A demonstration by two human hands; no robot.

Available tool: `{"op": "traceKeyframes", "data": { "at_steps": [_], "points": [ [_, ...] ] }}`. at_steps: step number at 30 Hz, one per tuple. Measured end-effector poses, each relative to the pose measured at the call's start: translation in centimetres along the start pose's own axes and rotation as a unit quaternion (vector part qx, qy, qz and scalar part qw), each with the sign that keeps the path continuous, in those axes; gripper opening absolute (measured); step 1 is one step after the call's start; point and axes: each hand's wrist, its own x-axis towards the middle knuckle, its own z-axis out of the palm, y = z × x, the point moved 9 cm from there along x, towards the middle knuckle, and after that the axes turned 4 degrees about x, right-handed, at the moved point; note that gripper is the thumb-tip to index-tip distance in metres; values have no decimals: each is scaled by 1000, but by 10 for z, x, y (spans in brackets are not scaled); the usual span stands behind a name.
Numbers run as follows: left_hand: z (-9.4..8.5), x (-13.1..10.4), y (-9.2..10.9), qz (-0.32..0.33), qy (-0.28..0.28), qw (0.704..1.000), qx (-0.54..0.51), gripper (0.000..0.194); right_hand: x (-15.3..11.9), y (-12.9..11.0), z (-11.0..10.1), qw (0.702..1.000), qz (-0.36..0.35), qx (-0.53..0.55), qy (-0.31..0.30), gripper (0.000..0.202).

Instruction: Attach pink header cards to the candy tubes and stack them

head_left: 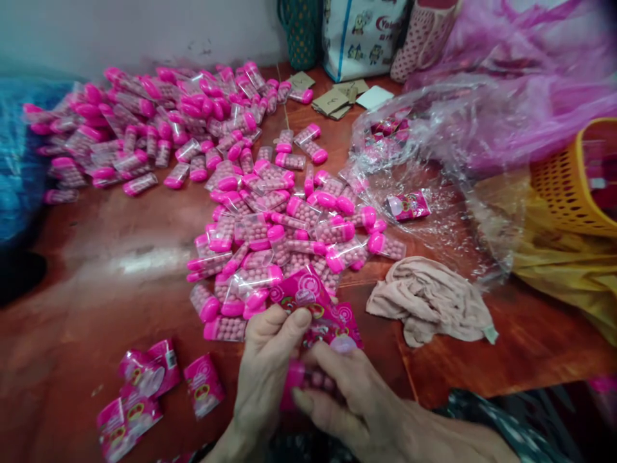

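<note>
At the front middle, my left hand (267,363) pinches a pink printed packet (304,283) between thumb and fingers. Another pink packet (340,325) lies against it, just beyond my right knuckles. My right hand (357,402) is closed on a small clear container with a pink cap (321,378), full of round pink balls. Both hands nearly touch, and the container's lower part is hidden by my fingers. Right beyond them spreads a pile of similar pink-capped containers (255,228). Several filled pink packets (139,405) lie to the left of my left hand.
A larger heap of containers (154,116) lies at the back left, beside a blue bag (22,148). To the right are a crumpled beige cloth (429,299), a clear plastic bag (457,128) with pink packets and a yellow basket (559,193). Cardboard pieces (332,101) lie behind.
</note>
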Motion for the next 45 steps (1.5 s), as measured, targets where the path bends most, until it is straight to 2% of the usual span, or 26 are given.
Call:
{"op": "traceKeyframes", "data": {
  "at_steps": [3, 5, 8, 10, 12, 14, 17, 20, 27, 33, 36, 39, 42, 45],
  "points": [
    [-3, 19, 3, 34, 13, 999, -35, 29, 4, 13, -8, 998, 63, 14, 12, 16],
    [-4, 30, 10, 70, 16, 993, -95, 22, 5, 20, -9, 992, 97, 85, 10, 19],
    [1, 38, 21, 107, -13, 984, -143, 11, 2, 31, -9, 968, 126, 217, 30, 30],
    [2, 40, 20, 92, -24, 984, -147, 7, 1, 35, -17, 955, 100, 266, 86, 27],
    [1, 38, 15, 63, -15, 985, -157, 4, 0, 35, -32, 948, 59, 268, 160, 18],
    [2, 34, 8, 37, -10, 986, -161, 5, -1, 32, -48, 943, 16, 233, 235, 9],
    [9, 26, -1, 24, -20, 985, -167, 6, -4, 22, -70, 925, -54, 168, 336, 10],
    [17, 21, -8, 30, -36, 982, -186, 7, -4, 15, -80, 907, -93, 135, 388, 13],
    [21, 21, -22, 38, -29, 981, -186, 4, -5, -2, -86, 897, -151, 63, 412, 12],
    [21, 19, -20, 57, -15, 988, -140, 15, -9, -13, -94, 878, -190, 33, 438, 19],
    [10, 23, -6, 94, -5, 986, -135, 16, -8, -9, -96, 885, -169, 27, 433, 17],
    [-9, 29, 15, 137, 8, 985, -107, 25, -1, 5, -94, 908, -119, 66, 396, 14],
    [-17, 35, 22, 106, 2, 994, -20, 25, 8, 18, -87, 925, -81, 120, 352, 11],
    [-12, 33, 25, 93, -37, 995, 25, 24, 11, 18, -85, 926, -84, 132, 343, 11]
  ]
}}
